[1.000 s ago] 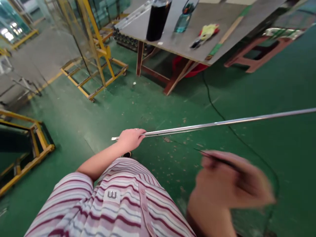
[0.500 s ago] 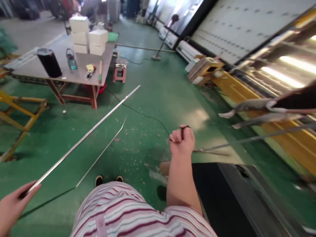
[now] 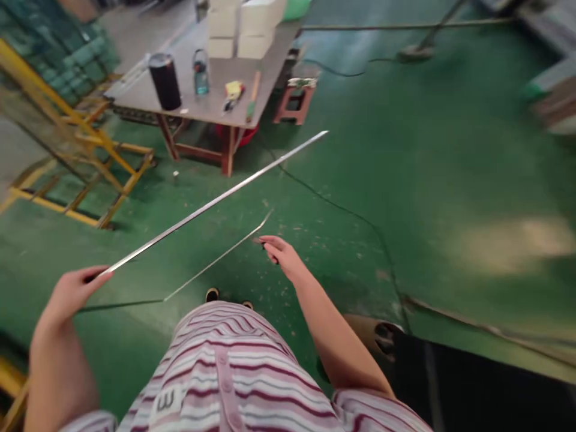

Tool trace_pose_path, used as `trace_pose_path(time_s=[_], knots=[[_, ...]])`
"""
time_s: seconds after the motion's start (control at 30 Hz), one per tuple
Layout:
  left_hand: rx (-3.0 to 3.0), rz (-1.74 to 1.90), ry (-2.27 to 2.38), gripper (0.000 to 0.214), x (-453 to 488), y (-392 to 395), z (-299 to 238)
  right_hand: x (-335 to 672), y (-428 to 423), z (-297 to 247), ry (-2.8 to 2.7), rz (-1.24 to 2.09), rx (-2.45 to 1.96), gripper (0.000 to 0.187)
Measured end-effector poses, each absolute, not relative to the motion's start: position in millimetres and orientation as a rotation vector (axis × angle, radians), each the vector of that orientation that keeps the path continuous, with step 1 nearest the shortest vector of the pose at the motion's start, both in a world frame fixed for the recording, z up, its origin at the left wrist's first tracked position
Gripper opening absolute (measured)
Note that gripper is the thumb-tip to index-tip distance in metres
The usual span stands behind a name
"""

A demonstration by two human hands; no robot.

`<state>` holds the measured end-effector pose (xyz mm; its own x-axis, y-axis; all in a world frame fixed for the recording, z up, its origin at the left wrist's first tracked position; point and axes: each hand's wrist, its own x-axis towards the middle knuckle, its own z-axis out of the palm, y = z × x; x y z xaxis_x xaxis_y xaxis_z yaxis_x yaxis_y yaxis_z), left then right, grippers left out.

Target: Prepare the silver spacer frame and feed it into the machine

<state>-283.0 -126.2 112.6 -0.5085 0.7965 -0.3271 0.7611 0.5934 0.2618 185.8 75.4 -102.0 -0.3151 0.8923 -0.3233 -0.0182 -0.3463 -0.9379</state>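
My left hand (image 3: 72, 293) is closed on the near end of a long, thin silver metal strip (image 3: 216, 201). The strip runs up and to the right above the green floor, and its far tip is near a red stool. My right hand (image 3: 279, 257) is stretched forward with its fingers pressed together on a small dark object. It hovers by the far end of a second thin strip (image 3: 220, 255) that lies on the floor in front of my shoes.
A grey work table (image 3: 211, 108) at the back carries a black cylinder (image 3: 164, 81), a bottle (image 3: 200, 72), white boxes (image 3: 245, 24) and gloves. A red stool (image 3: 294, 99) stands beside it. A yellow metal rack (image 3: 90, 150) is on the left. A black cable (image 3: 342, 207) crosses the floor, and a dark machine (image 3: 472, 390) is at the lower right.
My view has swung left and down. My right hand was a raised fist and now reaches low toward the floor strip. My left hand keeps its hold on the long strip.
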Motion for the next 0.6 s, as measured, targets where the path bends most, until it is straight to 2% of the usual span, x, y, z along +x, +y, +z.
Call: trace_pose_path(time_s=[0.13,0.27,0.37,0.5,0.6], knots=[[1.291,0.233,2.32,0.059,-275.7,-132.1,117.8,56.7,31.1,-57.7,-1.434,2.109,-0.714,0.063],[1.343,0.316,2.258,0.056,-257.5,-129.3,124.3,-27.8,-6.1,-8.1,-1.427,2.274,-0.389,0.073],[1.368,0.353,2.218,0.059,-252.1,-128.2,126.5,-69.1,-26.0,12.1,-1.384,2.338,-0.319,0.062],[1.39,0.319,2.246,0.058,-242.9,-120.2,130.3,-74.8,-31.4,10.0,-1.461,2.04,-0.573,0.041],[1.348,0.265,2.347,0.052,-234.5,-116.8,130.9,-15.2,-6.2,-7.6,-1.601,1.742,-0.878,0.027]])
